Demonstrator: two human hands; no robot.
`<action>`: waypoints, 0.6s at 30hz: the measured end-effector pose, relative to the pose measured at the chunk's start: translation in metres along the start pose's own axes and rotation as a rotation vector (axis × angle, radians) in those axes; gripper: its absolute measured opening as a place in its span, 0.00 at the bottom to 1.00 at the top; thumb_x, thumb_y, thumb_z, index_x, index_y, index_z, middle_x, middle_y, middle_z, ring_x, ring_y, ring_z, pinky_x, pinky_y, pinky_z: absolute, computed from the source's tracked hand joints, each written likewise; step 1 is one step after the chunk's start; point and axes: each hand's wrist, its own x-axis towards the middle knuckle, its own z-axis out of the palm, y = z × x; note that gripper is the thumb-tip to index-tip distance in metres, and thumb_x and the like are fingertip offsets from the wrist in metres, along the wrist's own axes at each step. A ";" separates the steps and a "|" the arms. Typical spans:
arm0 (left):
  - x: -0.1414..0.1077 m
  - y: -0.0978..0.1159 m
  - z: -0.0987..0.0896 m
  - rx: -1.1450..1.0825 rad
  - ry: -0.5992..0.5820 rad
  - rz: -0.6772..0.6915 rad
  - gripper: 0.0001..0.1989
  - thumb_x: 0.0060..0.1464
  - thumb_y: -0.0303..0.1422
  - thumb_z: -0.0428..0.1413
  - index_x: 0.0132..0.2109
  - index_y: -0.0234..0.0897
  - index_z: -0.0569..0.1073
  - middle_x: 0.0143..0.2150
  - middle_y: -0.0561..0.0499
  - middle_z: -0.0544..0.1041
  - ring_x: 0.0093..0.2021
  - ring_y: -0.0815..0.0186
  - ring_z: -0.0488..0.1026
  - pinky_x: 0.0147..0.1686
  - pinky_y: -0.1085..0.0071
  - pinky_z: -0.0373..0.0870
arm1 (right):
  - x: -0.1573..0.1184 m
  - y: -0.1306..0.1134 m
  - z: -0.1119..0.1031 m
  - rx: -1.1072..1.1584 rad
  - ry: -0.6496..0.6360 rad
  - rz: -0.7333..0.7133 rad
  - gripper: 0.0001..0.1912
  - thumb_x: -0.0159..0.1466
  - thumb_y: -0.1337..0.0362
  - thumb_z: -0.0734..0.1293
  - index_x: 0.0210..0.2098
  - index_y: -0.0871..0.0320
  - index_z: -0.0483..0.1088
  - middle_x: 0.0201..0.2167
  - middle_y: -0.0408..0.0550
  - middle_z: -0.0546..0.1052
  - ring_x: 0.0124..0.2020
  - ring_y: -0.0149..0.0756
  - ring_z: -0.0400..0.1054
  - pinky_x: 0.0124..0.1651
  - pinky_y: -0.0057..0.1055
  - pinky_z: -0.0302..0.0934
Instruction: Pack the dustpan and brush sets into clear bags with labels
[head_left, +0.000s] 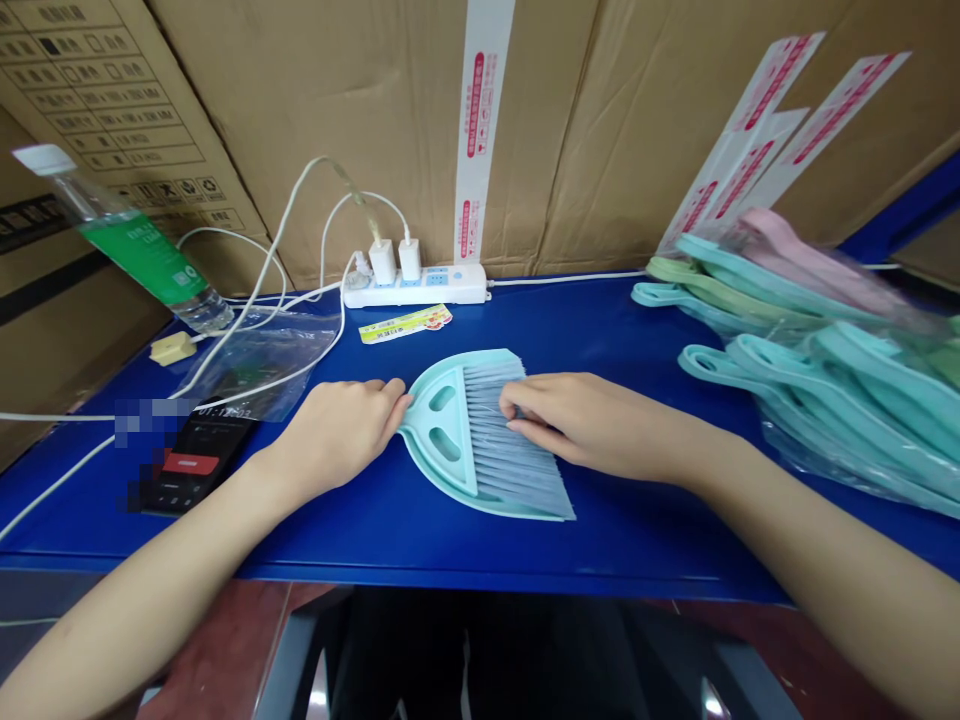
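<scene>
A mint-green hand brush [459, 420] with grey bristles lies nested in a matching dustpan [517, 512] on the blue table, its bristles facing right. My left hand [352, 425] is closed round the handle end at the left, and its fingers hide most of the handles. Over the bristles is my right hand [562, 415], its thumb and fingertips drawn together in a pinch at the upper middle of the bristles. Whatever sits between those fingertips is too small to make out.
Bagged brush-and-dustpan sets [825, 400] are piled on the right. A white power strip [420, 288] with chargers and cables stands against cardboard boxes [390, 110]. A yellow label [405, 324], a water bottle [142, 245] and a phone [202, 455] are at the left.
</scene>
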 end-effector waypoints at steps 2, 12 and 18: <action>0.000 0.001 -0.001 -0.004 -0.002 -0.005 0.18 0.67 0.35 0.37 0.41 0.37 0.70 0.37 0.47 0.79 0.38 0.57 0.78 0.29 0.69 0.65 | 0.000 0.000 0.000 -0.004 -0.007 0.005 0.07 0.68 0.65 0.55 0.32 0.55 0.60 0.30 0.47 0.72 0.29 0.36 0.65 0.33 0.32 0.54; 0.000 0.000 -0.001 0.000 0.016 -0.003 0.17 0.67 0.35 0.37 0.41 0.37 0.70 0.36 0.48 0.79 0.37 0.59 0.78 0.28 0.70 0.65 | 0.000 0.001 0.001 -0.001 0.010 -0.003 0.08 0.67 0.65 0.56 0.32 0.55 0.61 0.30 0.47 0.73 0.29 0.36 0.65 0.33 0.32 0.54; 0.000 0.001 -0.002 -0.006 -0.010 -0.010 0.17 0.67 0.35 0.37 0.40 0.37 0.69 0.37 0.48 0.79 0.37 0.58 0.78 0.29 0.69 0.64 | 0.000 0.001 0.000 -0.009 -0.006 0.007 0.07 0.67 0.65 0.56 0.33 0.55 0.61 0.30 0.47 0.72 0.30 0.36 0.65 0.33 0.32 0.54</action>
